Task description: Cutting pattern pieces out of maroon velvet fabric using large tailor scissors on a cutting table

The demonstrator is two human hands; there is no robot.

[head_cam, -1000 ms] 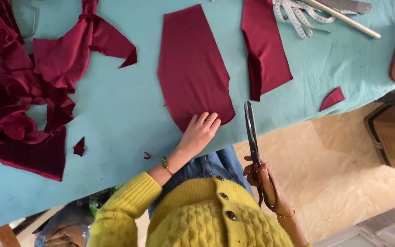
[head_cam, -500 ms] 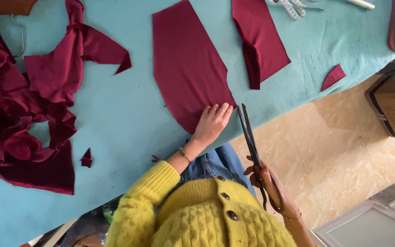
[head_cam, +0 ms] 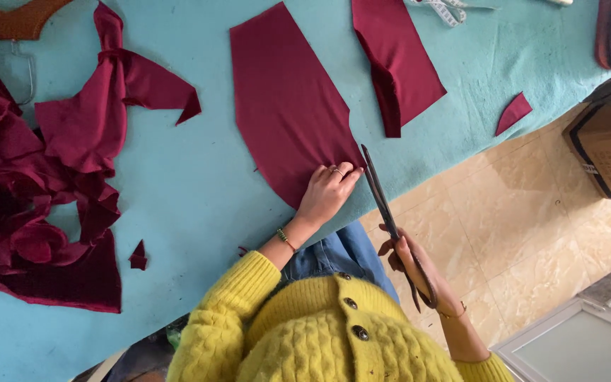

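Head view looks down on a wide desk (head_cam: 178,205) with a teal felt cover, and it fills most of the picture. On its left side lies a big heap of dark red fabric (head_cam: 37,212), crumpled and folded over itself, with a knotted strip on top. Near the middle lies a flat cut piece of dark red cloth (head_cam: 284,106), with one straight long side and a rounded lower corner close to the desk edge. Just beside it, to the right, lies a second narrower cut piece (head_cam: 397,64), partly folded along one edge. The two pieces are apart, not touching. The left hand (head_cam: 328,191) rests flat on the lower corner of the big cut piece and presses it on the desk; its grip is released, fingers spread a little. The right hand (head_cam: 411,262) has its grip clenched around the handles of long dark scissors (head_cam: 383,201). The blades look closed together and the tip points to the cloth edge, just beside the left fingers. Some small red scraps (head_cam: 512,113) lie on the desk, one at the right and others near the front edge
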